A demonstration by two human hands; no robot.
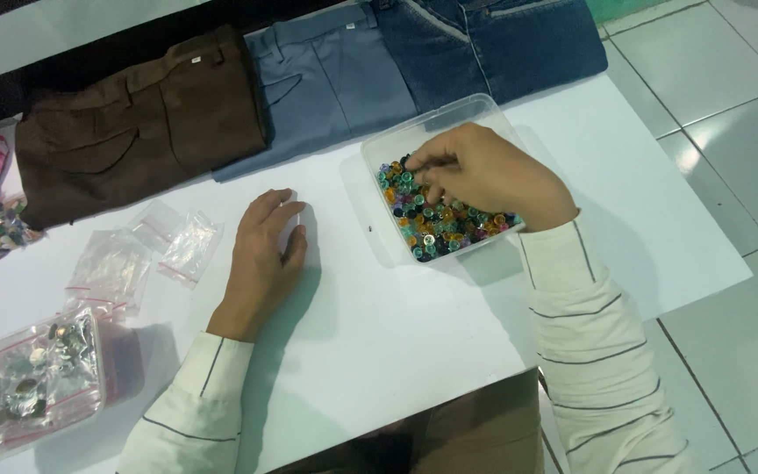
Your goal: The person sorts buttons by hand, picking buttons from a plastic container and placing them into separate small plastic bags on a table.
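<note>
At the frame's centre right, the right hand [475, 171], fingers pinched together, picks among colourful beads [436, 230] in a clear tub [396, 140], best one at a time, while the left hand [265, 254] rests flat and open on the white counter [396, 333].

The white table [414, 325] lies bare between the left hand [265, 254] and the clear plastic box [396, 145] of coloured beads, and along the near edge. Left, small zip bags [146, 250] and a bag of metal buttons [24, 386] crowd it. Far, three folded trousers [309, 79] block the edge.
</note>
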